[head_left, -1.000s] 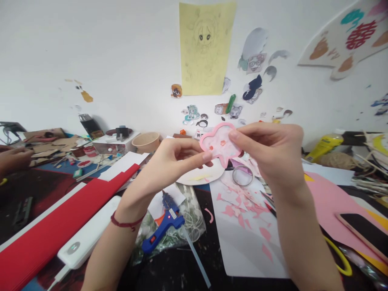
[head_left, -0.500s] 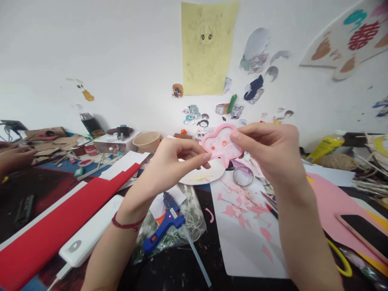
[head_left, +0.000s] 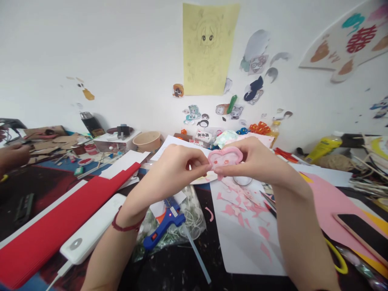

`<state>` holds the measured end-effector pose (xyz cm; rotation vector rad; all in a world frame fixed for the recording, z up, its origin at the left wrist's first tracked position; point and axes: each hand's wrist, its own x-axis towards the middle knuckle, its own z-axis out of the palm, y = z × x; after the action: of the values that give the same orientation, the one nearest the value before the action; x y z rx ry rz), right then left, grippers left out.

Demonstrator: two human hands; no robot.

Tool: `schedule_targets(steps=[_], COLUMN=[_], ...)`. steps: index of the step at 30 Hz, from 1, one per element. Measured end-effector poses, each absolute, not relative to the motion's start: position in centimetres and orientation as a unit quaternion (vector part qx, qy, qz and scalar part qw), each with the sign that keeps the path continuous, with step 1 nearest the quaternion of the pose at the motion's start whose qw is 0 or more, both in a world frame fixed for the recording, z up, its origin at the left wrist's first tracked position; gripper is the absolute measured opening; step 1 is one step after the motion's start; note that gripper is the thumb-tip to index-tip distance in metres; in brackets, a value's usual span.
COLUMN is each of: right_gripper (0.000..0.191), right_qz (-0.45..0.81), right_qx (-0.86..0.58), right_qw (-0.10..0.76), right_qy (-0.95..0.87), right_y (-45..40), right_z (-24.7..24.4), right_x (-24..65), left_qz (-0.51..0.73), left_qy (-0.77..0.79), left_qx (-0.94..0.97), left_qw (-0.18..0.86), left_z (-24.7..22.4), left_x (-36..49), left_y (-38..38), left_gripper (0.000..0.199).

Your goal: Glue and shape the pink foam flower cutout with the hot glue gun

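Cutout (head_left: 230,152) with a thick pink rim and small red flowers (head_left: 226,161), held above the black table (head_left: 169,268) between two hands. The left hand (head_left: 183,163) pinches its left edge between thumb and fingers; the right hand (head_left: 257,159) grips its right side, thumb along the lower edge. The upper rim shows between the hands, and open air separates the cutout from a blue glue gun (head_left: 166,227) lower down. The gun lies over a clear bag (head_left: 198,206), near white paper (head_left: 251,258) strewn with pink scraps (head_left: 238,210). A red strip (head_left: 69,226) and a white corded device (head_left: 97,226) occupy the left; a phone (head_left: 363,234) lies near pink card (head_left: 327,198) at right. A yellow drawing (head_left: 209,60) hangs on the white wall (head_left: 121,48); another person's hand (head_left: 13,157) enters at the left margin.
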<state>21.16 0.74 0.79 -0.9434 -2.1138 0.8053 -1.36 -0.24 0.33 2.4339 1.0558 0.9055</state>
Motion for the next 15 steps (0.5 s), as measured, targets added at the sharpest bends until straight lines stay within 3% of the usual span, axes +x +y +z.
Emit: schedule_targets(steps=[7, 15], right_gripper=[0.024, 0.023], right_qz=[0.299, 0.309], right_qx=[-0.374, -0.317], right_qw=[0.343, 0.516], right_qy=[-0.808, -0.733], right_y=[1.0, 0.5], right_z=[0.4, 0.2], right_x=[21.0, 19.8], left_qz=[0.328, 0.452], left_qy=[0.364, 0.317], left_qx=[0.858, 0.814], left_qw=[0.156, 0.178], left_z=[0.6, 1.2], left_x=[-1.6, -1.9], left_y=[-0.3, -0.6], left_gripper=[0.021, 0.020])
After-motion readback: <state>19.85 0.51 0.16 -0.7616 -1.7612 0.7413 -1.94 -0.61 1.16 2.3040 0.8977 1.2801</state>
